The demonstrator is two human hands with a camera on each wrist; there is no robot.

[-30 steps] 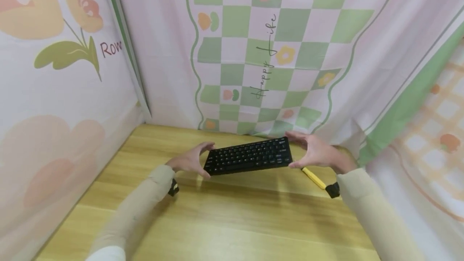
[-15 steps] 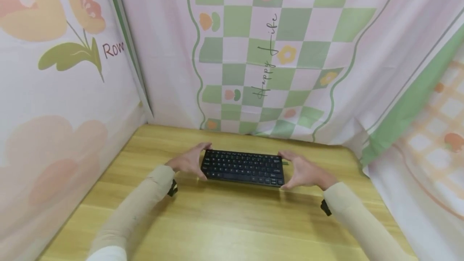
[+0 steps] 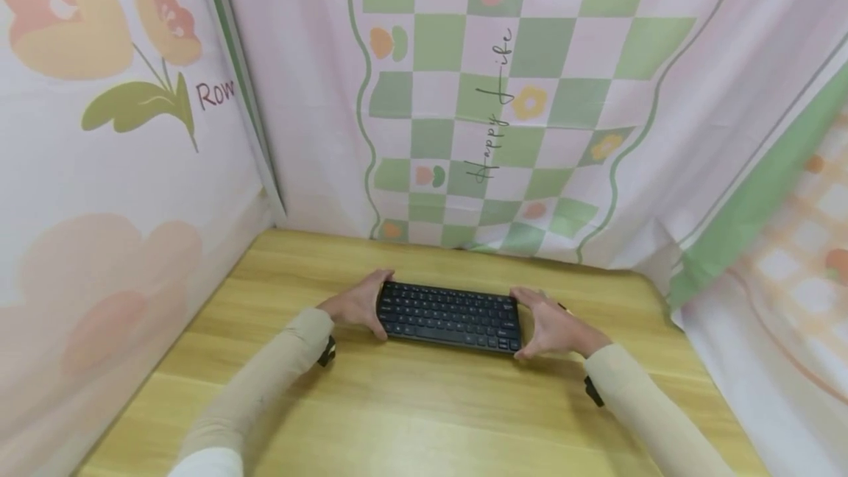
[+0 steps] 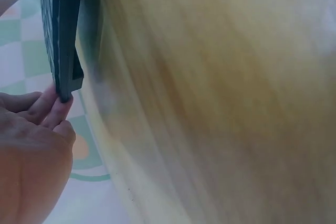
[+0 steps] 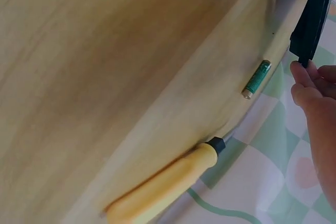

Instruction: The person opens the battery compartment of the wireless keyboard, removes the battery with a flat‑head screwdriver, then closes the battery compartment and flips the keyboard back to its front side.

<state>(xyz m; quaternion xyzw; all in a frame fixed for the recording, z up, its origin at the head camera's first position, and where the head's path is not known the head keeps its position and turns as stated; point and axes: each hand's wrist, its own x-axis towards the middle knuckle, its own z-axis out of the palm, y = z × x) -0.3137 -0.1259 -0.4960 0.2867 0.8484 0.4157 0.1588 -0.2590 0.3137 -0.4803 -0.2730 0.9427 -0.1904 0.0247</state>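
A black compact keyboard (image 3: 450, 319) spans the space between my two hands, keys facing up. My left hand (image 3: 358, 306) grips its left end, thumb at the near edge and fingers at the far edge. At the other end, my right hand (image 3: 555, 326) holds it the same way. In the left wrist view the keyboard (image 4: 65, 35) is seen edge-on, with fingertips (image 4: 62, 109) under its far edge. The right wrist view also has the keyboard (image 5: 313, 19) edge-on; a gap shows between it and the tabletop there.
A yellow-handled screwdriver (image 5: 168, 187) and a green battery (image 5: 256, 79) lie on the wooden table (image 3: 424, 411), near its back edge by my right hand. Behind the table hangs a checkered curtain (image 3: 437, 43), with a printed cloth wall (image 3: 132, 168) along the left.
The keyboard's raised right end has come down and the whole keyboard has lowered nearer to me. My right hand went down and left with it; both hands keep their hold.
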